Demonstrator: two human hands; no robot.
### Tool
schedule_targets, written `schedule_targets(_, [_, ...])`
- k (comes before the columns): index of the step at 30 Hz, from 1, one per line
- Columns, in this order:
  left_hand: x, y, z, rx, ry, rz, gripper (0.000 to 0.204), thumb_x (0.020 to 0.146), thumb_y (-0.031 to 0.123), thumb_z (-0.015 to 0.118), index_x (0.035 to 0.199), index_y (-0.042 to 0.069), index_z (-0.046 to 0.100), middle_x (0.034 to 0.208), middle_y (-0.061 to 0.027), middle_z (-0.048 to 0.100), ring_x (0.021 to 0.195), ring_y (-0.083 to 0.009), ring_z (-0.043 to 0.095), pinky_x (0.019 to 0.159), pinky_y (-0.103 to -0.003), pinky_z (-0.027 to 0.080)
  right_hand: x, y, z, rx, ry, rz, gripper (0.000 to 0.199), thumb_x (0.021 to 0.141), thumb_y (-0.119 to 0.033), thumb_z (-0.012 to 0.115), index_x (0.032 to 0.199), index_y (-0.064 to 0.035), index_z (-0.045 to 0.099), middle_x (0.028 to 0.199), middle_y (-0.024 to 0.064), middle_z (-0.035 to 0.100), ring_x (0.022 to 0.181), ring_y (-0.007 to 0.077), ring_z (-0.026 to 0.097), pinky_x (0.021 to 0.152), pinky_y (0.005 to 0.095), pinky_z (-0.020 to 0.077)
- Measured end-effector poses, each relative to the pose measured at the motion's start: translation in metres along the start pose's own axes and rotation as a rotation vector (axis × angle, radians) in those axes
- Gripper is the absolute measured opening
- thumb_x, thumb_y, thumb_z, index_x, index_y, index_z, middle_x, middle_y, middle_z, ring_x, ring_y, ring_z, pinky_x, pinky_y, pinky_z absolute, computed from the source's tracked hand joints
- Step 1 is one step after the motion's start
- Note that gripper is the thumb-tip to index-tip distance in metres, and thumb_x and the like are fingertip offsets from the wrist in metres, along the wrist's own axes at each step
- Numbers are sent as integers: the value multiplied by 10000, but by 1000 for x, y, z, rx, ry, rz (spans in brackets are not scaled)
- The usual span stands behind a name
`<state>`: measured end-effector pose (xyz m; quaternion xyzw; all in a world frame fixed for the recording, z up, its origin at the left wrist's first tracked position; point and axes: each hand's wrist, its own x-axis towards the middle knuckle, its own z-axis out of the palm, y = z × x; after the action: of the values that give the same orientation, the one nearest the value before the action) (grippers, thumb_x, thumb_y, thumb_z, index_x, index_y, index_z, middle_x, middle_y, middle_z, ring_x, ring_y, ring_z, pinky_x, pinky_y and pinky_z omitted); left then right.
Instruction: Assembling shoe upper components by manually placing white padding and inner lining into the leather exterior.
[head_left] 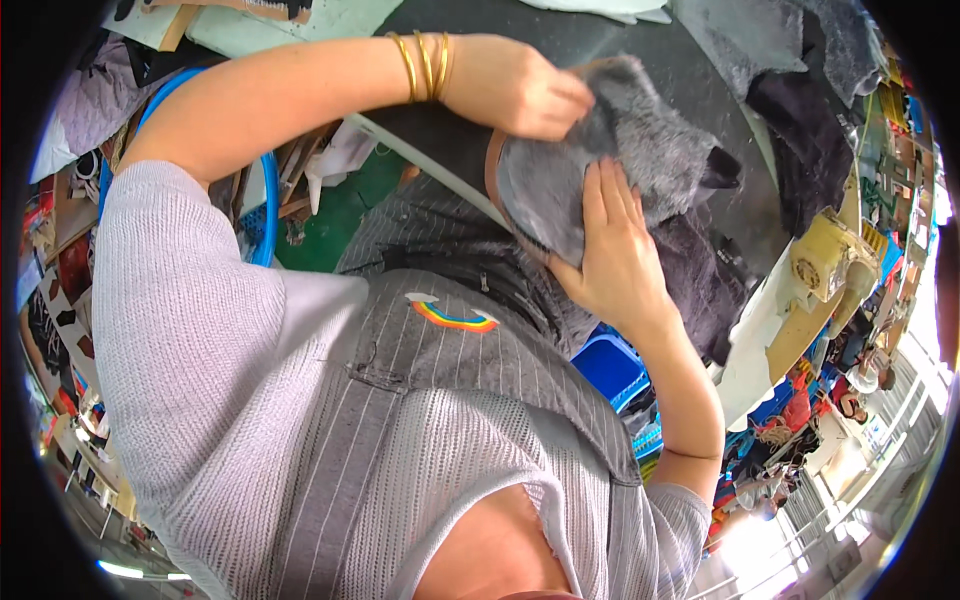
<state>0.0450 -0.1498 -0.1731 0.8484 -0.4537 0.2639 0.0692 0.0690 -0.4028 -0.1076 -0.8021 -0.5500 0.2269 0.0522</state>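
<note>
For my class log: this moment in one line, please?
left hand: curled at grey furry piece; right hand: laid on it; under: dark tabletop

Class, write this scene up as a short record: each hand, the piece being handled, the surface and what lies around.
Left hand: fingers curled, touching the grey furry piece; pinch unclear
Left wrist: gold bangles
Right hand: spread flat on the same piece
Piece: grey, furry, with a smoother section toward the person
Surface: dark table
Right side: dark fabric
Below table edge: blue basket
</note>
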Motion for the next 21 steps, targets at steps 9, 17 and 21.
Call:
schedule_targets(9, [-11, -12, -9, -275, -215, -99, 325, 879, 110, 498, 1177, 29, 599, 1267, -110, 581, 1249, -245, 498, 997, -332, 444, 4, 1, -1, -73, -37, -84, 817, 740, -243, 724, 1385, 79, 337, 1455, 280, 304, 1337, 485, 297, 1079, 570, 301])
schedule_targets(17, [-14, 40, -48, -268, -459, -182, 536, 659, 69, 621, 1179, -51, 570, 1399, -196, 456, 1366, -293, 358, 1153, -451, 272, -1, -6, 5, -139, -21, -105, 741, 753, -186, 693, 1431, -229, 396, 1478, 224, 292, 1318, 544, 270, 993, 707, 298])
schedule_targets(21, [4, 117, -30, -201, -203, -468, 376, 740, 146, 630, 1063, -28, 551, 1307, -232, 509, 1229, -344, 503, 1087, -427, 369, -3, -2, 6, -161, 29, -119, 725, 734, -142, 683, 1410, -174, 423, 1465, 222, 322, 1320, 535, 276, 990, 695, 312])
